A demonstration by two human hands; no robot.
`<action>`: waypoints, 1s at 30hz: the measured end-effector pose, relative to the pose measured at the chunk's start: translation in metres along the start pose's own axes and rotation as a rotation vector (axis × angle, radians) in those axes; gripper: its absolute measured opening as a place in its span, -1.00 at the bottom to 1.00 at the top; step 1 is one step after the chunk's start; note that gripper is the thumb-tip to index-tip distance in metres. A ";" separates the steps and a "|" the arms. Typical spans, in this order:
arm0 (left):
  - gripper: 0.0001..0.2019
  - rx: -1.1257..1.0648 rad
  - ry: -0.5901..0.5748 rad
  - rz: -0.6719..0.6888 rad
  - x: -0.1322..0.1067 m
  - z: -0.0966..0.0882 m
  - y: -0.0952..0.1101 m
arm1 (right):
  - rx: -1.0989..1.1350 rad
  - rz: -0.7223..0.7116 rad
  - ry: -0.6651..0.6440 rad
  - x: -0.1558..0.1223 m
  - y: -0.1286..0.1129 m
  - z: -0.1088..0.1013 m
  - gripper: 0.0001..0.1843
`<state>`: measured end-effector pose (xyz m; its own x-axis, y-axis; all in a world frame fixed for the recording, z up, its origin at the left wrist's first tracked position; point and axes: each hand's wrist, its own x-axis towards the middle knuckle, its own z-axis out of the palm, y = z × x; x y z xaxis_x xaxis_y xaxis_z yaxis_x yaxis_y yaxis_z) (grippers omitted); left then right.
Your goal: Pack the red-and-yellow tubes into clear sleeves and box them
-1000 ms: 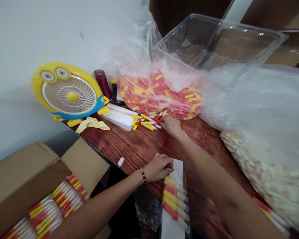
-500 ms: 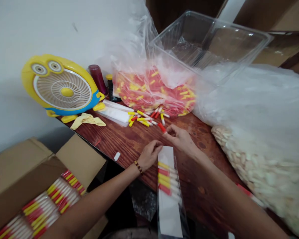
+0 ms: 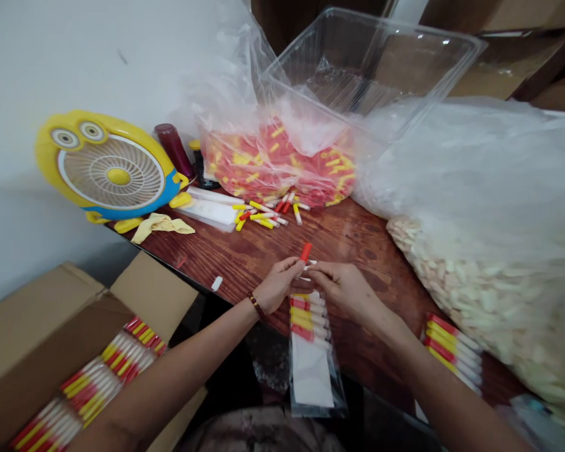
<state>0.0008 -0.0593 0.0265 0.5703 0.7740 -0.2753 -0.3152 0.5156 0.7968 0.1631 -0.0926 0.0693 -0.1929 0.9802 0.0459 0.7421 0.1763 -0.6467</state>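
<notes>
A clear plastic sleeve [image 3: 312, 370] with a white card lies on the wooden table's [image 3: 358, 245] front edge, several red- and yellow-capped white sticks lined up inside it. My left hand [image 3: 279, 284] pinches the sleeve's open top. My right hand [image 3: 343, 287] is closed beside it, and a red-capped stick [image 3: 306, 252] stands up between the two hands, held at its lower end. Which fingers grip it is hard to tell. Loose sticks [image 3: 262, 215] lie further back.
A yellow cartoon desk fan [image 3: 109, 171] stands back left, a bag of red and yellow caps [image 3: 277, 160] behind, a clear tub [image 3: 371, 69] above it. A big bag of white pieces [image 3: 489, 295] fills the right. An open carton [image 3: 66, 351] holds filled packs; one filled pack [image 3: 449, 351] lies right.
My right hand reached to the loose sticks, picked a red-capped one and brought it back to the sleeve's mouth. The left hand stayed at the sleeve's top. The view shifted slightly.
</notes>
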 end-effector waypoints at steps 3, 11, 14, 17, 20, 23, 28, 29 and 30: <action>-0.61 0.013 -0.039 -0.029 -0.005 -0.005 0.001 | -0.188 -0.046 0.178 -0.006 0.004 -0.017 -0.71; -0.64 -0.026 -0.155 -0.132 -0.023 0.004 0.007 | 0.012 -0.322 0.087 -0.011 0.024 -0.004 -0.71; -0.60 0.096 -0.150 -0.123 -0.026 0.006 0.003 | 0.049 -0.303 0.068 -0.016 0.023 -0.001 -0.71; -0.58 0.332 -0.131 -0.005 -0.025 0.006 -0.001 | 0.045 -0.240 0.035 -0.022 0.019 -0.001 -0.70; -0.63 0.669 -0.114 0.148 -0.027 0.007 -0.004 | 0.026 -0.131 0.003 -0.027 0.013 -0.001 -0.68; -0.69 1.001 -0.086 0.288 -0.032 0.008 -0.005 | 0.047 -0.013 -0.024 -0.028 0.011 0.001 -0.63; -0.72 1.107 -0.107 0.354 -0.034 0.005 -0.008 | 0.220 0.096 -0.063 -0.027 0.019 0.008 -0.59; -0.72 1.049 -0.104 0.334 -0.032 0.004 -0.008 | 0.307 0.128 -0.067 -0.026 0.019 0.009 -0.59; -0.71 0.963 -0.098 0.303 -0.029 0.004 -0.007 | 0.404 0.158 -0.062 -0.024 0.019 0.009 -0.61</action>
<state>-0.0107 -0.0867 0.0305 0.6414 0.7669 0.0209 0.2645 -0.2466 0.9323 0.1757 -0.1141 0.0489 -0.1439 0.9828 -0.1156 0.4576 -0.0374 -0.8884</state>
